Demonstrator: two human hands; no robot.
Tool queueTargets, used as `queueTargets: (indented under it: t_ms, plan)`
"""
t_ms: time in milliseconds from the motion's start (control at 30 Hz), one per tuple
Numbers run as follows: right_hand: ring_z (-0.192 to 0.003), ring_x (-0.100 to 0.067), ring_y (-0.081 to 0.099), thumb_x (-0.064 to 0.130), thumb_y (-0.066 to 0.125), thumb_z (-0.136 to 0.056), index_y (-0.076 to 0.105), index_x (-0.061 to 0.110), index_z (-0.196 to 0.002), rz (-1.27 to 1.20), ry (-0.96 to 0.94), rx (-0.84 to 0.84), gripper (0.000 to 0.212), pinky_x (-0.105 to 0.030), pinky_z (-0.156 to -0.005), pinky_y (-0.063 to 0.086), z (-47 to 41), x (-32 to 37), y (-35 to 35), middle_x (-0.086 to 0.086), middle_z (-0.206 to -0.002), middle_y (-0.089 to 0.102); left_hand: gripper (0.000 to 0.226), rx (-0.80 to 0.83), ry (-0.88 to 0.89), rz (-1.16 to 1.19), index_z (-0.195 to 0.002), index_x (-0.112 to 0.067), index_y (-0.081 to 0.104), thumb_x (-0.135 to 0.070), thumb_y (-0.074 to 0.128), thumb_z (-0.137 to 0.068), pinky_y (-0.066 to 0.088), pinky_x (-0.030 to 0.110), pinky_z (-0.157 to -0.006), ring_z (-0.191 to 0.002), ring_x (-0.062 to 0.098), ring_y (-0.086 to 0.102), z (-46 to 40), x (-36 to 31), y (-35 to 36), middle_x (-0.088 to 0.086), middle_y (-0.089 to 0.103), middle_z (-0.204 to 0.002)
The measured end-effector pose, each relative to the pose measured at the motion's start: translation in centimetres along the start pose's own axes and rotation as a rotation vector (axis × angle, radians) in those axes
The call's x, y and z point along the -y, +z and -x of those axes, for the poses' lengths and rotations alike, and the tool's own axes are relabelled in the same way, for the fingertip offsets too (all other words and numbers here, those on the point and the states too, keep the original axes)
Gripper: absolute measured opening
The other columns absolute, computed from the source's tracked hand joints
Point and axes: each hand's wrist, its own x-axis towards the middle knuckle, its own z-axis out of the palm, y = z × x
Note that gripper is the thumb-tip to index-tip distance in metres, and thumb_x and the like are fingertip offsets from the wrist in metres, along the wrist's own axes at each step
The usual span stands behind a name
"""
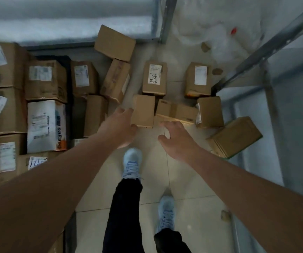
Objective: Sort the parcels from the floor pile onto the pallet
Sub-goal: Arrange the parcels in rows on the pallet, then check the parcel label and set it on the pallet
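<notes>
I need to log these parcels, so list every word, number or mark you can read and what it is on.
"Deeyeo": orange letters running sideways on the white printed carton in the left stack.
Digits that look like "125", uncertain: blue handwriting on a white label below it.
Black handwritten marks on the brown floor box's white label: illegible.
All other shipping labels: too blurred.

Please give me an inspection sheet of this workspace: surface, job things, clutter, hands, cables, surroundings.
Surface: pale tiled floor.
Job things: loose floor parcels; stacked parcels at the left; plain box nearest the hands.
Clutter: clear plastic wrap, cardboard scraps.
Hands: left hand at the plain box's left edge, fingers on it; right hand open, holding nothing.
Cables: nothing seen.
Surroundings: metal rack frame at the right; person's light shoes.
</notes>
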Motion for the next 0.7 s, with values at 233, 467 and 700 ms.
queueTargets:
  t_ms: [233,467,700]
  plan:
    - [-0.136,-0.023,0.046,0.038,0.049,-0.105,0.036,0.039,-0.158,-0.033,0.118,0.041,0.054,-0.031,-0.106,0.037,-15.6,-3.6,3.9,0.000,-0.159,0.030,0.064,0.090,0.014,0.012,-0.158,-0.028,0.028,-0.034,0.053,-0.100,0.045,0.049,-0.109,-0.135,0.034,0.048,-15.5,5.1,6.9,0.010,0.041,-0.153]
    - [-0.138,-0.028,0.046,0.040,0.049,-0.104,0.038,0.044,-0.156,-0.067,0.154,0.087,0.054,-0.031,-0.104,0.040,-28.8,-7.6,9.0,-0.003,-0.161,0.030,0.069,0.152,0.001,-0.010,-0.161,-0.036,0.023,-0.034,0.054,-0.099,0.047,0.048,-0.108,-0.134,0.033,0.048,-27.4,9.2,13.2,0.007,0.037,-0.154]
    - [-0.103,-0.013,0.061,0.028,0.054,-0.104,0.047,0.036,-0.152,-0.309,0.228,0.078,0.050,-0.016,-0.071,0.055,-36.1,-10.4,12.6,0.001,-0.140,0.053,0.067,0.183,-0.064,0.006,-0.160,-0.037,0.025,-0.031,0.054,-0.099,0.050,0.044,-0.102,-0.127,0.034,0.051,-33.3,12.1,18.4,0.009,0.039,-0.147]
